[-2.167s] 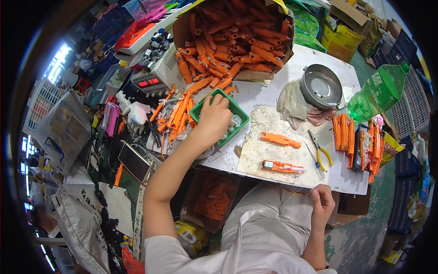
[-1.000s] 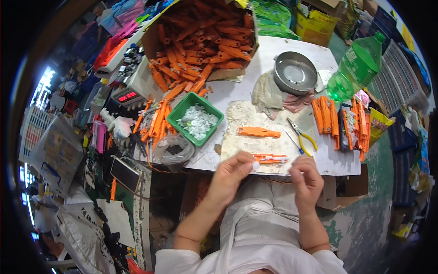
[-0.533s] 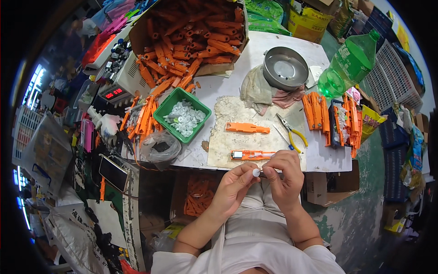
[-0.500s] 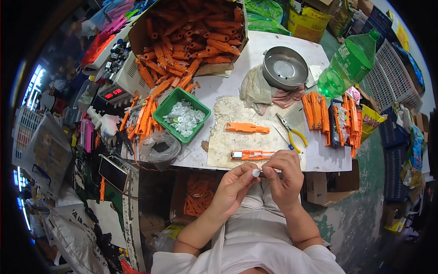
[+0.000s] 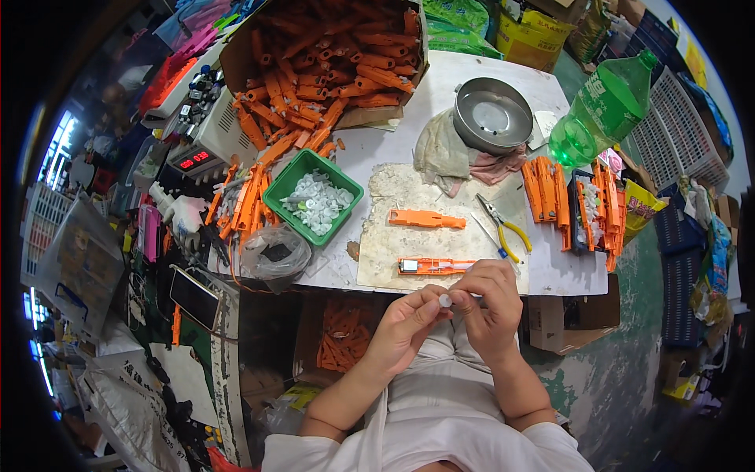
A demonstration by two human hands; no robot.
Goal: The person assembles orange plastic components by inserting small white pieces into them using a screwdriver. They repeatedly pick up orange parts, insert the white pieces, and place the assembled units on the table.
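Note:
A small white round plastic piece (image 5: pixel 445 300) is pinched between the fingertips of my left hand (image 5: pixel 405 329) and my right hand (image 5: pixel 492 311), just in front of the table edge. Beyond them, an open orange plastic casing (image 5: pixel 432 267) with a light-coloured part inside lies on the worn board (image 5: pixel 385 189); my right fingers cover part of its right end. Farther back rests a second orange casing piece (image 5: pixel 427 219). Yellow-handled pliers (image 5: pixel 511 237) lie to the right, beside a thin metal tool (image 5: pixel 483 228).
To the left stands a green bin (image 5: pixel 275 195) of white plastic pieces, behind it a carton (image 5: pixel 236 63) heaped with orange casings. A metal bowl (image 5: pixel 493 118) sits on a rag (image 5: pixel 436 153). Orange casings (image 5: pixel 543 193) and a green bottle (image 5: pixel 602 106) stand at the right.
The white round piece has turned slightly and shifted a little between my fingertips. My hands otherwise keep almost the same place.

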